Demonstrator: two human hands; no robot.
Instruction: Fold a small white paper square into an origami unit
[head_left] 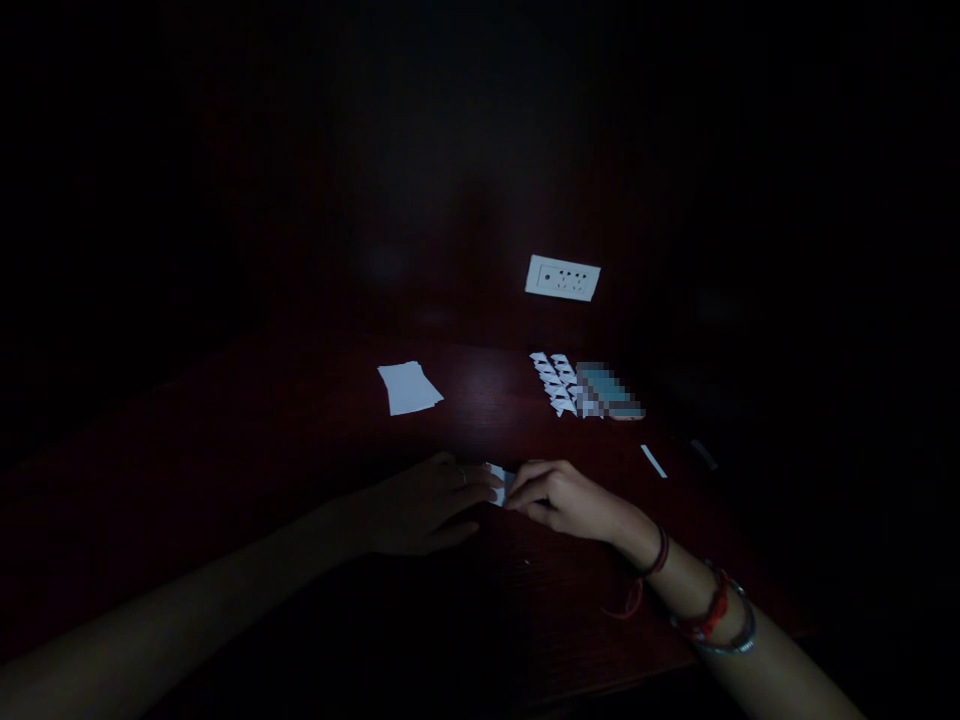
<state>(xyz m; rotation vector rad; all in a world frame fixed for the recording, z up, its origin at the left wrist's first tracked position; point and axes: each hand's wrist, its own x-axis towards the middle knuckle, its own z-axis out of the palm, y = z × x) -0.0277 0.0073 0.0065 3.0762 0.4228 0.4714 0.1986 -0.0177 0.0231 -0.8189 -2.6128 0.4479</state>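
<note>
A small piece of white paper (496, 486), partly covered by fingers, lies on the dark red table (300, 440) between my hands. My left hand (427, 503) rests with its fingers stretched out and the fingertips on the paper's left part. From the right, my right hand (559, 497) pinches the paper's edge between thumb and fingers. How the paper is folded underneath the fingers is hidden. Beyond my hands sits a stack of white paper sheets (409, 388). Several small folded white paper pieces (555, 384) stand in rows at the back right.
A phone-like flat object (611, 392), blurred out, lies beside the folded pieces. Nearer the right side are a thin white paper strip (653, 461) and a dim second strip (704, 454). A white power socket (562, 279) is on the wall behind. The surroundings are very dark.
</note>
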